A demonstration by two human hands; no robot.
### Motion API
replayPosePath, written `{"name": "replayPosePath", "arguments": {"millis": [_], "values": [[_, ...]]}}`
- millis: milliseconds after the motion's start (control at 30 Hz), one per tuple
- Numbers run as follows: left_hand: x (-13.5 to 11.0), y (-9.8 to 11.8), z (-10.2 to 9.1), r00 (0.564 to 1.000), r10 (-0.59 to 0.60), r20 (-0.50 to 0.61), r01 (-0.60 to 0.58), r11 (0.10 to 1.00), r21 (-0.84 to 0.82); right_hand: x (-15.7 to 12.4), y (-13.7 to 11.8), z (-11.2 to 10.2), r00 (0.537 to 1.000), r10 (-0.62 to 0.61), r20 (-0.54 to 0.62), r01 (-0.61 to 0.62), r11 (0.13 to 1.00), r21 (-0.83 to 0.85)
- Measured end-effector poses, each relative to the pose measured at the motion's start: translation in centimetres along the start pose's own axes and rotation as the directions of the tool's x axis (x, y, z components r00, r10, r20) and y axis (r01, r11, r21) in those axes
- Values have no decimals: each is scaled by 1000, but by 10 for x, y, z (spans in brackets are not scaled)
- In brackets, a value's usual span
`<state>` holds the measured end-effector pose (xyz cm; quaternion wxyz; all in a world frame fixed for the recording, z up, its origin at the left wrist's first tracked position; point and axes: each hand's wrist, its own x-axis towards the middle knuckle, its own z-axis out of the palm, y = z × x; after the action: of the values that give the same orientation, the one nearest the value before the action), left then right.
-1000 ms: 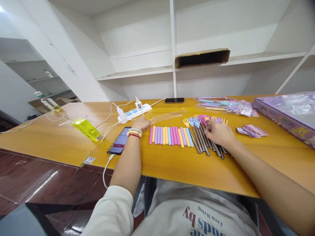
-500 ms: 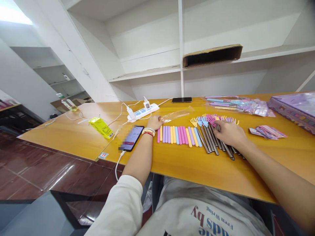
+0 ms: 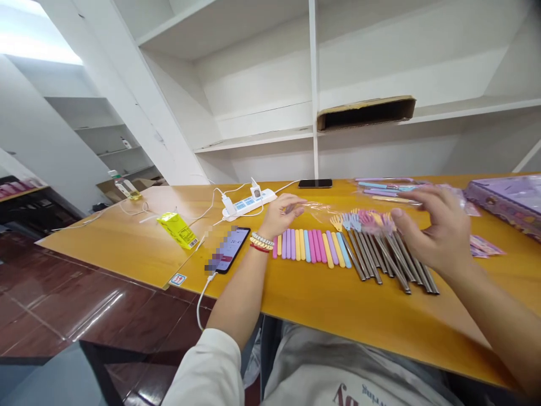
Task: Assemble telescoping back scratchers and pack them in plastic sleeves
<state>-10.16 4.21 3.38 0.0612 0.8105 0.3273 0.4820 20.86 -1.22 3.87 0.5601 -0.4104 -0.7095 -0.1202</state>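
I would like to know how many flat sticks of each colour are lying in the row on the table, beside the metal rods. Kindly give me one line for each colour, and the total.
Pink sticks: 4
Yellow sticks: 5
Purple sticks: 4
Blue sticks: 2
Total: 15
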Motion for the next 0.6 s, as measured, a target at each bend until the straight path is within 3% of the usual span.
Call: {"name": "replayPosePath", "arguments": {"millis": [33,67,100,167,200,233,300,367,467,533,600], "values": [[1,5,2,1000,21,18,-20,999,-29,9,-9,-5,1000,14,24,-15,999,34],[1,10,4,998,47,38,-45,998,-48,17,-17,-8,991,55,126,-66,994,88],[2,14,7,995,79,60,-76,996,-52,23,-24,-7,951,114,286,-161,976,146],[2,22,15,983,144,113,-141,989,-34,28,-35,4,781,214,586,-392,899,195],[1,26,20,975,168,143,-167,986,-20,26,-38,13,710,240,662,-474,859,196],[0,31,24,967,183,176,-185,983,-2,22,-40,25,669,239,704,-524,823,220],[-3,39,33,958,184,220,-197,979,43,9,-42,48,647,164,745,-590,727,352],[-6,47,41,975,131,180,-151,983,104,-4,-44,66,656,133,743,-671,553,494],[-8,55,51,995,-40,-92,55,985,166,-20,-47,77,622,240,745,-782,249,572],[-8,58,59,936,-183,-301,225,968,112,-27,-52,77,591,277,758,-804,133,579],[-8,58,65,877,-341,-337,356,934,-20,-34,-57,77,630,278,725,-772,132,621]]}}
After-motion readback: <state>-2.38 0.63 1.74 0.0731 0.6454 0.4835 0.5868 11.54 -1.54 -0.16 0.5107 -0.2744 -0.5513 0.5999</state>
